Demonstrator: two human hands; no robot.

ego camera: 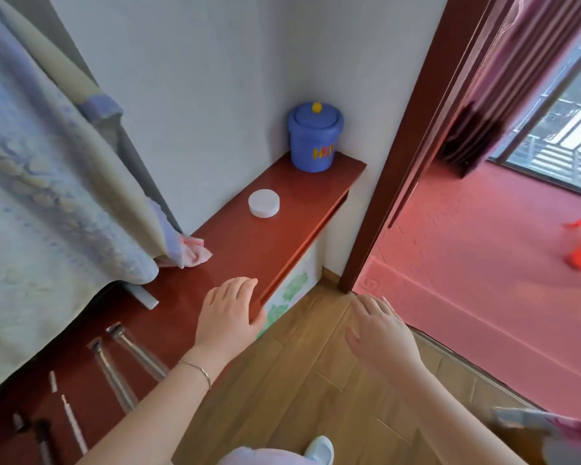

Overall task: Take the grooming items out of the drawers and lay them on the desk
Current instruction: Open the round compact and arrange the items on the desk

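Observation:
A long red-brown desk (269, 209) runs along the white wall. My left hand (230, 308) lies flat on its front edge, thumb over the lip, holding nothing. To the right, my right hand (381, 325) hovers over the wooden floor with relaxed fingers and nothing in it. On the desk sit a round white jar (264, 203) and, in the far corner, a blue lidded pot (314, 140). Several thin grooming tools (71, 417) and two metal-handled tools (121, 364) lie on the near left part of the desk. No drawer front shows plainly.
A pale quilted blanket (47, 182) hangs over the desk's left side, with a pink cloth (195, 251) at its corner. A dark wooden door frame (403, 142) stands right of the desk. Beyond it lie a red floor (483, 250) and a window.

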